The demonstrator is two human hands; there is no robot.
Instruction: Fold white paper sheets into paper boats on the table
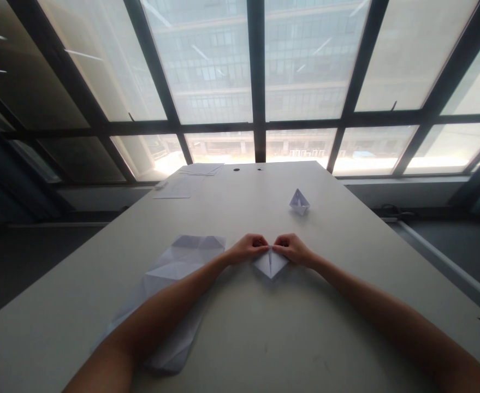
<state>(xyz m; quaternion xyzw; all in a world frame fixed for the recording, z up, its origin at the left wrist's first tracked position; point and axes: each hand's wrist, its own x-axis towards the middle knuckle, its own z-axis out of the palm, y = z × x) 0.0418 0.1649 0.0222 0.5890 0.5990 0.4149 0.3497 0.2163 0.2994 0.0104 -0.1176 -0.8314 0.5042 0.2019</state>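
A small piece of folded white paper (271, 265), diamond-shaped with a slit down its middle, is held just over the table between my two hands. My left hand (248, 248) pinches its upper left corner, and my right hand (292, 249) pinches the upper right one. The fingertips almost meet at the top of the fold and cover that edge. Beyond my right hand, a finished-looking paper boat (299, 202) stands upright. Under and beside my left forearm lies a large creased sheet of paper (174, 305), partly hidden by the arm.
The long white table (240, 344) reaches toward a wall of dark-framed windows (260, 82). Flat paper sheets (176, 188) lie at its far left. Two round cable holes (236, 170) are near the far edge. A dark cable (401, 210) lies off the right side.
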